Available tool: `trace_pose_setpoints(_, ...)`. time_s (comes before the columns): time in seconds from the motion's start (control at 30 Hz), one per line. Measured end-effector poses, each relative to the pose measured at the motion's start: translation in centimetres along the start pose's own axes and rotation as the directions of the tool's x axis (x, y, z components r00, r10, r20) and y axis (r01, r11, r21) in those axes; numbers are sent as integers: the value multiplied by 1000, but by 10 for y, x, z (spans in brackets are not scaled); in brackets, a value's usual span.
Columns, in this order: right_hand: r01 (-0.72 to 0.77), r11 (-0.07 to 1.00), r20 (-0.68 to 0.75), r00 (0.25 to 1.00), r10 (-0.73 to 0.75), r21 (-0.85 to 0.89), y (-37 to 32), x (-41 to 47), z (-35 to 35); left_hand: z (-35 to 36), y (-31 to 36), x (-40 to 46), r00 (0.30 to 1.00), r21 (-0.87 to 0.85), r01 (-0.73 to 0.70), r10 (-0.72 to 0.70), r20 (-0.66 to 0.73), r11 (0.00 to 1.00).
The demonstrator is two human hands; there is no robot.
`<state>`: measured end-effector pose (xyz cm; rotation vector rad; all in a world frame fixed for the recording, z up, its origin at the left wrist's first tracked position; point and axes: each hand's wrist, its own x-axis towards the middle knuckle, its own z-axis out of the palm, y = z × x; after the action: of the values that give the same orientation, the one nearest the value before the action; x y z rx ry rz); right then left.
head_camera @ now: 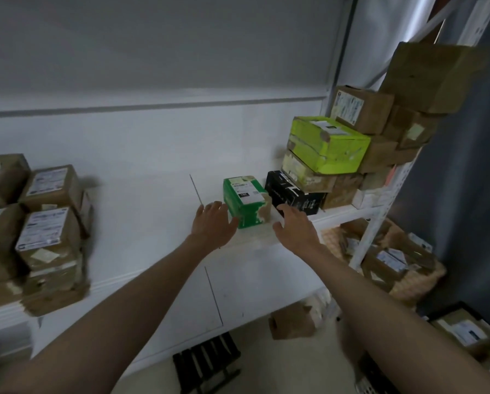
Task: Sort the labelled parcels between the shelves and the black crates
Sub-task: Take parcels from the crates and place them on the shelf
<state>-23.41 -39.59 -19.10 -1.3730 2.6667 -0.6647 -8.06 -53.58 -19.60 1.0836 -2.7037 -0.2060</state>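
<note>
1. The green parcel (245, 201) stood on the white shelf (153, 223), right of the middle and a little back from the front edge, its white label facing up and its near right corner torn to bare cardboard.
2. The left hand (214, 221) lay at the parcel's left side with straight, spread fingers; the thumb touched or nearly touched the lower left face. Its grip was wide and closed round nothing.
3. The right hand (295, 227) hovered just right of the parcel, fingers spread and lightly bent, thumb pointing towards the box. Whether it touched the box I cannot tell; its grip was wide and held nothing.
4. A black parcel (293, 196) sat just beside the green one on its right, under a leaning stack: a pale box, then a lime-green parcel (327, 143) with a label on top.
5. Brown cardboard parcels (361, 109) were piled higher towards the shelf's right end against the metal upright (376, 226).
6. At the shelf's left end stood a stack of brown labelled parcels (46, 223).
7. Below the front edge, a black crate (207, 362) stood on the floor, and a woven basket (417, 282) of parcels sat lower right.
</note>
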Motion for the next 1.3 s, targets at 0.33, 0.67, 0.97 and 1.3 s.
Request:
trace_pose_setpoints(0.33, 49, 988, 71, 996, -60, 144, 12, 88, 23, 28, -4, 81, 990, -138, 132, -125, 58, 981)
trace_pose_setpoints(0.67, -53, 978, 189, 982, 15, 199, 20, 181, 69, 81, -7, 153, 889, -611, 453, -385, 250, 650)
trace_pose_setpoints(0.97, -115, 838, 218, 976, -6, 534, 23, 219, 99, 106, -4, 172, 852, -732, 490, -437, 288, 473)
trace_pose_setpoints(1.3, -278, 443, 278, 958, 67, 853, 39, 211, 115, 122, 13, 160, 841, -916, 376, -469, 272, 143)
